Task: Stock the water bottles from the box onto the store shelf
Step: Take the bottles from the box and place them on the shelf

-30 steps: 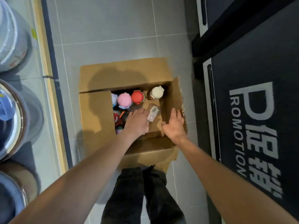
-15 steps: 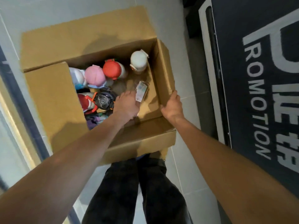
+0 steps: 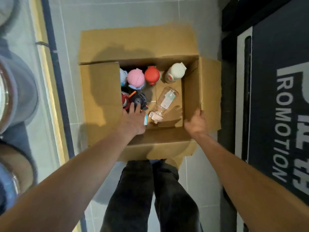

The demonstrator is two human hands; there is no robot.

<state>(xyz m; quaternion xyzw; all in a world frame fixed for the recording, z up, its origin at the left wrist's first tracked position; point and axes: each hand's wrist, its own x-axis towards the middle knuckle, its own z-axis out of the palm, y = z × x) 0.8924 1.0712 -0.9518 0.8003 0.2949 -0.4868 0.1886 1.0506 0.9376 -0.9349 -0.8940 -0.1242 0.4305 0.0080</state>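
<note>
two hands reached in: left hand (image 3: 133,119) spread over the black bottle (image 3: 138,100), unclosed, might topple neighbours; right hand (image 3: 195,122) pinched the box (image 3: 192,91) wall.

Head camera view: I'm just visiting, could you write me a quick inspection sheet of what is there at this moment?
Surface: grey tiled floor; the cardboard box stands on it, flaps open.
Job's things: upright bottles with a pink lid, a red lid and a cream lid; a black-lidded bottle; a clear bottle lying on its side on the box bottom.
Clutter: nothing seen.
Hands: left hand reaches inside, fingers on the black-lidded bottle, grasp not clear; right hand grips the box's right wall.
Cables: nothing seen.
Surroundings: dark promotion sign on the right; round metal containers on the left; person's dark trousers below.
</note>
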